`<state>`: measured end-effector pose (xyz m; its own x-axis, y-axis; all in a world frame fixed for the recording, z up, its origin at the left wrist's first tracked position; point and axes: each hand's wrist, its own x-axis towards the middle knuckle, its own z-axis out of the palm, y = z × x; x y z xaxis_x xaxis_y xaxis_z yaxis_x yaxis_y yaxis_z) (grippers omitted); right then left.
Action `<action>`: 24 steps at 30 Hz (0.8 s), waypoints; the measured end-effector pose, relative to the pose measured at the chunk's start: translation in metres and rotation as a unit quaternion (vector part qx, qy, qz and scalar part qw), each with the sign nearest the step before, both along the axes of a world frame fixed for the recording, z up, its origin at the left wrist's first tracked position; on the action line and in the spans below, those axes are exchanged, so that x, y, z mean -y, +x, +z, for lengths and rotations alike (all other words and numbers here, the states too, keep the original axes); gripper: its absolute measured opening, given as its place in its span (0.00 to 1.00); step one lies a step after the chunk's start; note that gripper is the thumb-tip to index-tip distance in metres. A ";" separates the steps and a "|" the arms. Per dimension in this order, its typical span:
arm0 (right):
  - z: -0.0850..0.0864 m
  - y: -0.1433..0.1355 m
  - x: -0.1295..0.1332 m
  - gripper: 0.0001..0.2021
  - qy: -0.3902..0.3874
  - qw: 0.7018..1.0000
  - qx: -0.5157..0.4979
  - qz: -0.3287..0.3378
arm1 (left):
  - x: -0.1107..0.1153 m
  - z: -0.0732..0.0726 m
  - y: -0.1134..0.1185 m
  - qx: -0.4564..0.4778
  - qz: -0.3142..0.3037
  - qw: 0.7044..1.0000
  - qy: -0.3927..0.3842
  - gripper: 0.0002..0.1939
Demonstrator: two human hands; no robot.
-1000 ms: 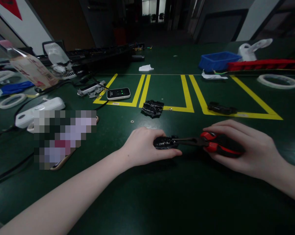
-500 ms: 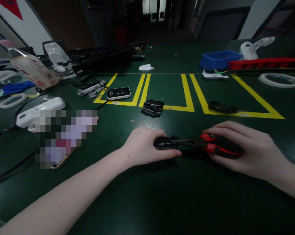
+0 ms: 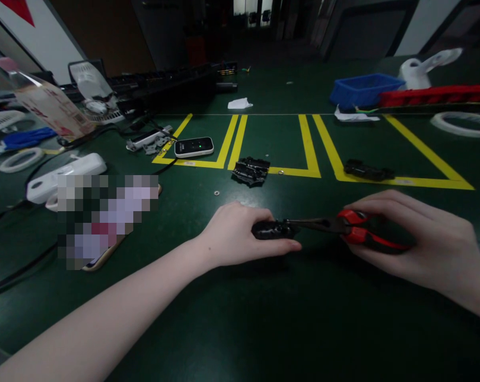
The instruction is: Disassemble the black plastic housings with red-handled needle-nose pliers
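Low over the green table, my left hand (image 3: 240,233) grips a dark, glossy moulded part (image 3: 274,230) between thumb and fingers. My right hand (image 3: 427,239) is wrapped around the red-and-black handles of long-nose pliers (image 3: 349,225). The jaws point left and their tips meet the upper side of the part; whether they pinch anything there is too dark to tell. Beyond my hands lies a clump of similar black parts (image 3: 250,172). Another black part (image 3: 368,170) rests at the right-hand yellow outline. A small metal ring (image 3: 216,193) lies nearer my left hand.
Left of my forearm are a phone (image 3: 120,223), a white power strip (image 3: 67,178) and black cables. A white-edged device with a green light (image 3: 194,147) sits in the left yellow outline. Farther back stand a blue bin (image 3: 365,91), a red tray (image 3: 439,95) and a tape roll (image 3: 463,124).
My right hand and the pliers have shifted slightly right, and the jaws now sit higher on the part. The handles look a little farther apart. My left hand keeps its hold.
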<state>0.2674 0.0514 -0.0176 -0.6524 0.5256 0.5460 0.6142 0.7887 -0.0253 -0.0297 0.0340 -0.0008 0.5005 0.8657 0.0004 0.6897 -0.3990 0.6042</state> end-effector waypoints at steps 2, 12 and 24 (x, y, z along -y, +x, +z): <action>0.001 -0.001 -0.001 0.17 0.001 1.000 -0.012 -0.009 | 0.000 0.000 0.000 -0.003 0.002 1.000 0.007 0.29; 0.003 -0.003 0.002 0.18 -0.033 0.999 -0.008 -0.020 | 0.000 0.006 -0.001 0.035 -0.004 0.998 -0.051 0.26; -0.001 -0.001 -0.001 0.19 -0.045 0.999 -0.001 0.003 | 0.003 0.008 -0.001 0.043 -0.011 0.999 -0.026 0.20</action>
<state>0.2661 0.0526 -0.0189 -0.6544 0.5687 0.4983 0.6089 0.7871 -0.0985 -0.0306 0.0312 0.0070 0.5187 0.8550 -0.0002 0.6267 -0.3800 0.6804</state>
